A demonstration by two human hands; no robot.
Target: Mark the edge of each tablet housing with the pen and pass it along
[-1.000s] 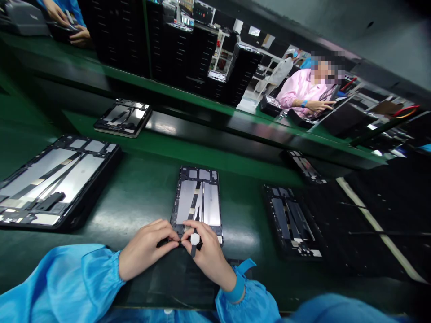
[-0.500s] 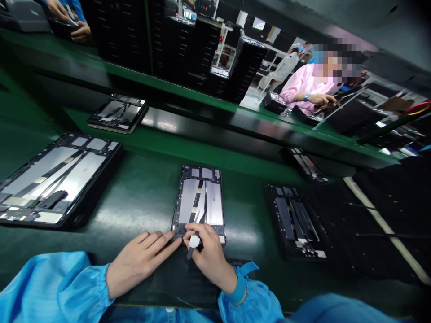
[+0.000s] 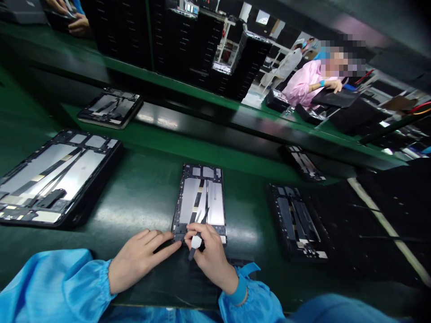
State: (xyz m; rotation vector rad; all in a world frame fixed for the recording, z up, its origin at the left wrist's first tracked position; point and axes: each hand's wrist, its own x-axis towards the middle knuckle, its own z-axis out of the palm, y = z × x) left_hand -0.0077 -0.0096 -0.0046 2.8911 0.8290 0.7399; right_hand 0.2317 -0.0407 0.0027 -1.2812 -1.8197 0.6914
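Note:
An opened tablet (image 3: 215, 202) lies face down on the green bench in the middle, its metal plates and dark ribbon cables showing. My left hand (image 3: 143, 255) rests flat with fingers stretched out, the fingertips touching the tablet's lower left corner. Over the tablet's lower edge, my right hand (image 3: 212, 258) is closed around a dark tool (image 3: 204, 216), which looks like tweezers. A white piece (image 3: 195, 242) shows on or beside the tool between the fingers. The tool's tip points up over the tablet; what it touches is unclear.
A stack with an opened tablet (image 3: 63, 170) stands at the left. Another opened tablet (image 3: 111, 107) lies behind it. Two more (image 3: 298, 222) (image 3: 303, 162) lie to the right, beside black material (image 3: 370, 224). Tall black stacks (image 3: 188, 49) stand behind. A person in pink (image 3: 305, 83) sits beyond.
The view has shifted slightly. My hands stay almost in place, the tool's tip a little changed in angle. In the background, the person in pink has moved a hand, with a dark flat thing below it.

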